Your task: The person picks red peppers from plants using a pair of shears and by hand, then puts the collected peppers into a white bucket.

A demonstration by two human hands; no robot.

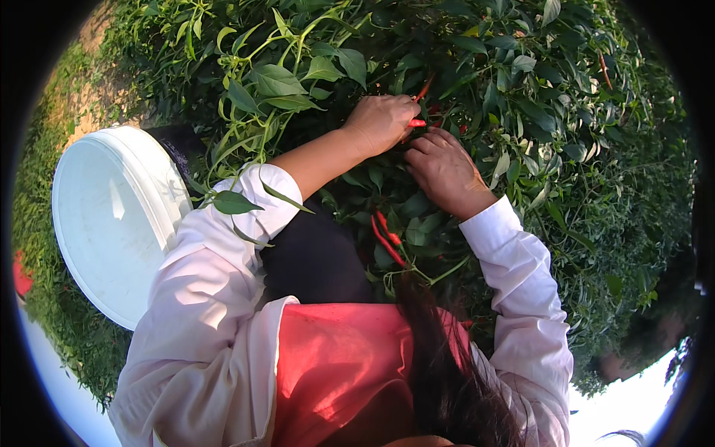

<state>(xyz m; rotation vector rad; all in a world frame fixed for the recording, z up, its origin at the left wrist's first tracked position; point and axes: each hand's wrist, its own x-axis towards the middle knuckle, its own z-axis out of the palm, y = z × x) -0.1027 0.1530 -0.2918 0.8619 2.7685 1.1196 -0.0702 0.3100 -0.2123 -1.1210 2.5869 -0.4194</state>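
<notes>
My left hand (385,122) is among the leaves of a chili pepper plant (416,229), its fingers curled. A red chili pepper (416,123) sticks out from under those fingers, apparently held in them. Just above the fingertips, another red chili (425,88) points up into the foliage. My right hand (444,170) is close below and to the right, knuckles up, its fingertips hidden in the leaves near more red chilies. Whether it grips anything cannot be seen. Lower down, two long red chilies (386,237) hang between my forearms.
A white plastic bucket (106,218) stands tilted in view beside my left arm. Leafy pepper branches (268,84) hang over my left sleeve. Dense plants spread to the right, with a single red chili (605,70) high there. Bare soil (95,106) shows at upper left.
</notes>
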